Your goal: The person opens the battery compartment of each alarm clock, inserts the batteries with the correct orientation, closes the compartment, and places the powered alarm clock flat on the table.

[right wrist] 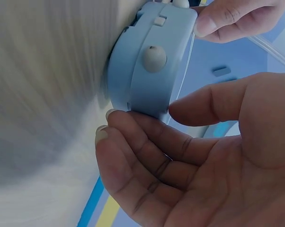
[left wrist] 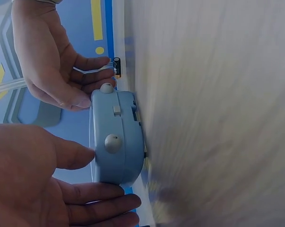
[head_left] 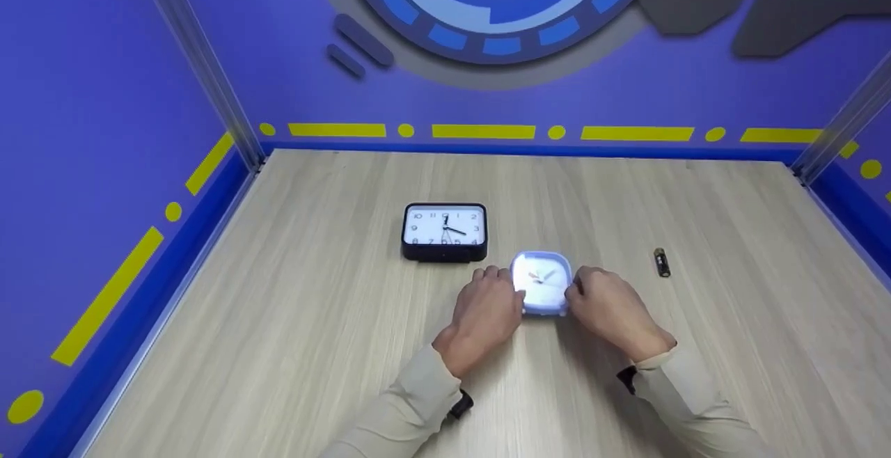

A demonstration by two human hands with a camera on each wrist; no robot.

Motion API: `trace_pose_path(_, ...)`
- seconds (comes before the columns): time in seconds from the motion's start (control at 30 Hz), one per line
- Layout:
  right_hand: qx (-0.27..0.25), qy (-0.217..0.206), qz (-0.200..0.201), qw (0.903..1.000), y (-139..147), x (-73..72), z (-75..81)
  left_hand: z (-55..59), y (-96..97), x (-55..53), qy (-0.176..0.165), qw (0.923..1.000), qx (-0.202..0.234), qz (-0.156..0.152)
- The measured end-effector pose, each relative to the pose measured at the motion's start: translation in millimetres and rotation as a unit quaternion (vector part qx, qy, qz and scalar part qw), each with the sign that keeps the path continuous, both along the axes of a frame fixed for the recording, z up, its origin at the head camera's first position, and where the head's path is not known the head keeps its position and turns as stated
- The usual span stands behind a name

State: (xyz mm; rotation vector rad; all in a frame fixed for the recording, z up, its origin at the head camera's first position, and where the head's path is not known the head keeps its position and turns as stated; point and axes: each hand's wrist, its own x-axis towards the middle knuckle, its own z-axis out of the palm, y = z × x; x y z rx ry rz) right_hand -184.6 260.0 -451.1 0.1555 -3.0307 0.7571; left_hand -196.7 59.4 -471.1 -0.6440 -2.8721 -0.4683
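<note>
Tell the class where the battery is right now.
In the head view, the battery lies toward the right side of the table, to the right of the right hand and the light-blue clock.

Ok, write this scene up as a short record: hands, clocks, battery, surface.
left hand: holds the left edge of the light blue clock
right hand: holds its right edge
light blue clock: face up, between the hands
black clock: untouched, farther back and to the left; short hand near 12, long hand between 3 and 4
battery: loose, right of the right hand
surface: wood-grain table
</note>
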Motion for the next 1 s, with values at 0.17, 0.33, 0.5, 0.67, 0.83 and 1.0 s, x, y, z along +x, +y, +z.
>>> trace_pose_path(0.17,0.007,0.005,0.012,0.9999,-3,4.1,0.9,2.5,-4.3,3.9,0.008,0.9998,-0.018,0.000)
trace_pose_path(0.33,0.007,0.007,0.027,0.9996,-5,6.3,1.9,8.8,-7.7,4.5,-0.013,0.9996,-0.024,0.005)
trace_pose_path(0.5,0.000,-0.004,0.038,0.9993,-5,6.0,2.5,11.2,-11.5,2.7,-0.027,0.9994,-0.022,0.010)
trace_pose_path(0.67,-0.017,-0.031,0.038,0.9987,-2,3.8,3.2,11.5,-14.3,0.4,-0.019,0.9995,-0.023,-0.001)
trace_pose_path(0.83,-0.030,-0.057,0.039,0.9972,0,0.5,1.5,11.5,-17.7,-4.1,-0.059,0.9982,0.008,0.000)
trace_pose_path(1.0,-0.043,-0.070,0.048,0.9954,1,-1.4,-1.1,13.0,-22.2,-7.4,-0.099,0.9940,0.045,-0.001)
